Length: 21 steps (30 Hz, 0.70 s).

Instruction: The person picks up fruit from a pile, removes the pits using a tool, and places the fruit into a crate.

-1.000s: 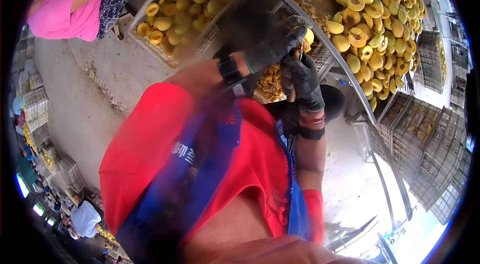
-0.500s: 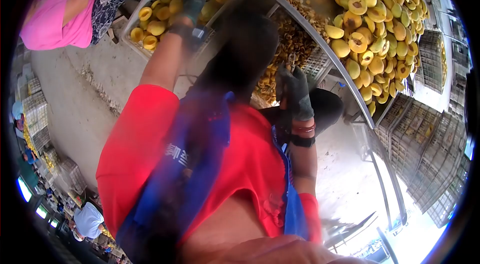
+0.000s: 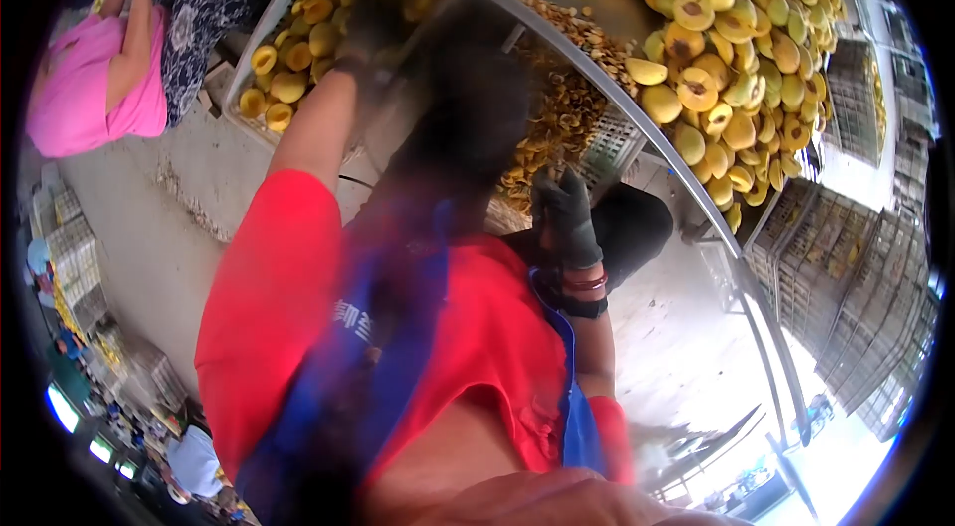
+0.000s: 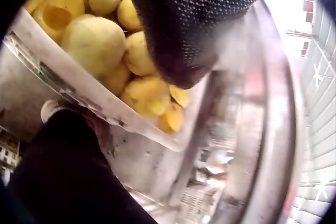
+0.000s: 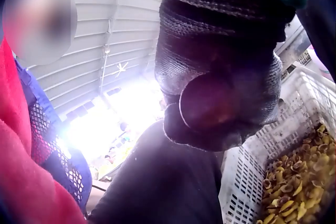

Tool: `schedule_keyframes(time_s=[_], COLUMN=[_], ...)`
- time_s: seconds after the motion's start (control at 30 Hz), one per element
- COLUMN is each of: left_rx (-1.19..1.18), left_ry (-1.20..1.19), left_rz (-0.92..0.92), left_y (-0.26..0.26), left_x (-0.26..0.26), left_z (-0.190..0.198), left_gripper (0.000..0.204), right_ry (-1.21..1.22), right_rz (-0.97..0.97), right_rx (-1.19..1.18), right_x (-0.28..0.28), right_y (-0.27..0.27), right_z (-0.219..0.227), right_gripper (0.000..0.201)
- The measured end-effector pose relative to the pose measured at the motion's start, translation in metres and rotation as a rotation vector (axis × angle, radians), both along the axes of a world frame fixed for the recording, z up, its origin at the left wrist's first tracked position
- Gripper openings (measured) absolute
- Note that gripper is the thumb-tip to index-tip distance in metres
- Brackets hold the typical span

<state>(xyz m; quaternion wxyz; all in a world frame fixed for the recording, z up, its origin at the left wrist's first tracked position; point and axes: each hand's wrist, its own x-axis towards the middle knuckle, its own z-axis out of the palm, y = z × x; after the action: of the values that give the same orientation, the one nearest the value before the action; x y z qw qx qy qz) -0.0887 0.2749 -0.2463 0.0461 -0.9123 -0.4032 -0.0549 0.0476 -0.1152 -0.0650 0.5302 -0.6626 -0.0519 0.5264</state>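
My left hand [image 3: 378,23], in a dark knitted glove, reaches over a pale crate [image 4: 113,106] of yellow peaches [image 4: 94,45]. In the left wrist view the glove [image 4: 189,24] overlaps the fruit near a crate corner; its fingertips are hidden, so I cannot tell whether it grips a peach. My gloved right hand [image 3: 567,217] stays near my knee with curled fingers. It grips a tool by its handle, whose round brownish end [image 5: 207,103] shows in the right wrist view; the tool's working end is hidden there.
A metal table with a raised rim [image 3: 637,113] carries a heap of halved peaches [image 3: 736,38] and scattered pits [image 3: 587,28]. Below it stands a white crate [image 5: 244,176] of peach scraps [image 5: 294,187]. A person in pink [image 3: 99,78] sits at left. Stacked crates [image 3: 846,277] stand at right.
The hands were together at a peach with the tool. My left hand has since gone left to the peach crate, while the right has drawn down toward my body, still gripping the tool.
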Motion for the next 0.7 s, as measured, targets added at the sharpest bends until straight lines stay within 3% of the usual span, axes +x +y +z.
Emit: schedule_keyframes(time_s=[0.03,0.13,0.23,0.27,0.33,0.4,0.47,0.53,0.67,0.7], left_rx=[-0.173,0.237,0.100,-0.010,-0.192,-0.213,-0.269,-0.428,-1.080,-1.238], left_ry=[-0.399,-0.730,-0.779,-0.728,-0.327,-0.171,-0.074,-0.102,-0.509,-0.614], left_rz=[0.226,-0.023,-0.414,-0.529,-0.597,-0.629,-0.637,-0.611,-0.492,-0.468], left_y=[-0.006,-0.034,-0.053,-0.052,-0.009,-0.055,-0.076,-0.081,-0.082,-0.084], left_x=[0.005,0.040,0.102,0.125,0.202,0.217,0.227,0.229,0.212,0.205], left_z=[0.028,0.118,0.167,0.172,0.065,0.139,0.173,0.178,0.176,0.178], left_gripper=[0.036,0.032,0.037,0.043,0.096,0.067,0.058,0.061,0.064,0.055], right_ry=[0.139,0.138,-0.029,-0.035,-0.054,-0.069,-0.017,0.102,-0.153,-0.190], right_rz=[-0.095,-0.130,0.008,0.010,0.013,0.000,-0.052,-0.130,-0.114,-0.105], right_rx=[0.024,0.041,-0.082,-0.081,-0.073,-0.024,0.045,0.142,0.100,0.076], right_x=[-0.001,-0.001,0.002,0.002,0.003,0.002,0.004,0.006,0.002,0.005], right_y=[0.002,-0.002,0.008,0.010,0.013,0.009,0.000,-0.011,-0.011,-0.008], right_z=[0.002,-0.010,0.008,0.012,0.017,0.012,0.001,-0.009,0.031,0.043], right_gripper=[0.009,0.009,0.010,0.011,0.011,0.011,0.011,0.012,0.013,0.013])
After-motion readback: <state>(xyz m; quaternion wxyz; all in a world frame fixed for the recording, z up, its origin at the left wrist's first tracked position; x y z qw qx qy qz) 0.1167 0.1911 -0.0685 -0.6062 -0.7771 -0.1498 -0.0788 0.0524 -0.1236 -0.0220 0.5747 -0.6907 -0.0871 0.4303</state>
